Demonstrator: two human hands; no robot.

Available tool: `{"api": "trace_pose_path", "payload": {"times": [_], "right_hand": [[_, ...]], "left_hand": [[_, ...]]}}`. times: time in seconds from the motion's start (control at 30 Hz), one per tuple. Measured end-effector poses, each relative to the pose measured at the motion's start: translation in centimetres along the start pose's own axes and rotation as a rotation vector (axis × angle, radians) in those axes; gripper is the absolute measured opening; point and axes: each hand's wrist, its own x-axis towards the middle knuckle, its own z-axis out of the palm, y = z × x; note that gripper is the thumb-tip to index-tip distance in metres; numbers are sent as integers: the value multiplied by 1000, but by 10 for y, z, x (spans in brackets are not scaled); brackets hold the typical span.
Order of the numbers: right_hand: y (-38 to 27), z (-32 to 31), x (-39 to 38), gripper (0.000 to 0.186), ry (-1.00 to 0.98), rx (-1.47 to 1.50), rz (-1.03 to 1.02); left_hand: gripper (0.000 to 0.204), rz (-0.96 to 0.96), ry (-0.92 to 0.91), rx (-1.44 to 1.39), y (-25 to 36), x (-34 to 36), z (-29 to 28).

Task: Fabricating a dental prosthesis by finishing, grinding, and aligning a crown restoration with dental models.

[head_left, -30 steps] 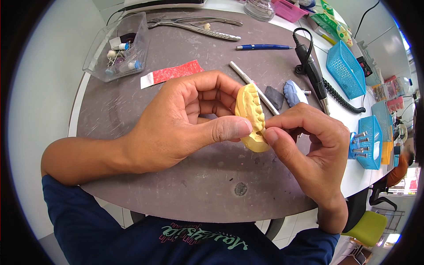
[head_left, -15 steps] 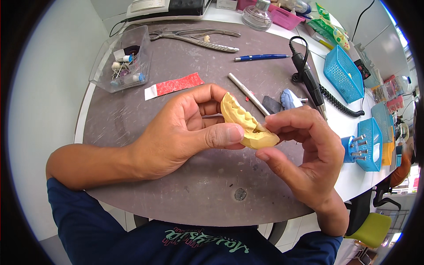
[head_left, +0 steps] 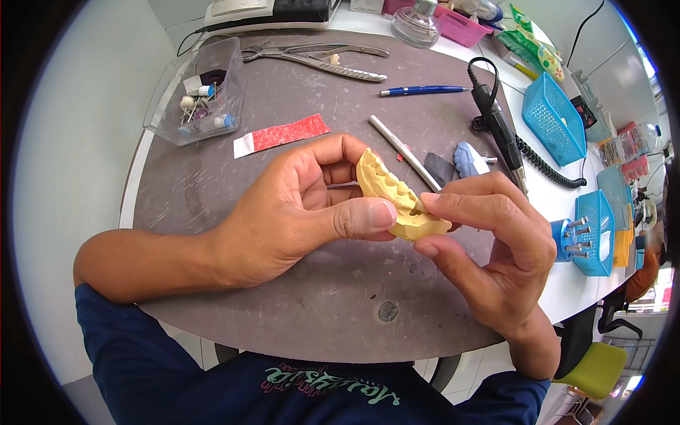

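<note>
My left hand (head_left: 297, 212) is closed on a yellow dental cast (head_left: 386, 185), thumb along its front and fingers behind it. My right hand (head_left: 503, 262) grips the cast's right end, with a fingertip on a small piece (head_left: 418, 208) at a gap in the tooth row and the thumb at the lower edge. Just beyond the cast lie a silver rod (head_left: 397, 144), a dark square pad (head_left: 438, 168) and a blue cast (head_left: 468, 159). A red-and-white strip (head_left: 287, 133) lies above my left hand.
On the grey mat (head_left: 319, 319) are pliers (head_left: 315, 60), a blue pen (head_left: 418, 90), a black handpiece (head_left: 500, 129) and a clear tray of burs (head_left: 163, 106). Blue baskets (head_left: 552, 113), a blue bur holder (head_left: 564, 237) and a glass jar (head_left: 413, 28) stand around its edge.
The yellow cast has turned from nearly upright to a slanted position, its upper end moved left. My right index finger has shifted slightly along it since the last frame.
</note>
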Motion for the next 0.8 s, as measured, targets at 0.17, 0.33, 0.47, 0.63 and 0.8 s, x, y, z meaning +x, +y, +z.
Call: {"api": "trace_pose_path", "payload": {"times": [0.17, 0.33, 0.47, 0.63, 0.8], "right_hand": [[-5, 2, -2, 21, 28, 214, 219], [-7, 1, -2, 15, -12, 282, 350], [-7, 1, -1, 14, -22, 283, 343], [-6, 0, -1, 14, -32, 286, 344], [-5, -1, -1, 22, 44, 280, 333]], "left_hand": [[35, -31, -45, 70, 4, -1, 1], [38, 3, -34, 112, 3, -1, 3], [39, 4, -29, 122, 4, -1, 4], [36, -39, -57, 141, 5, -2, 1], [40, 21, -51, 180, 2, 1, 3]]}}
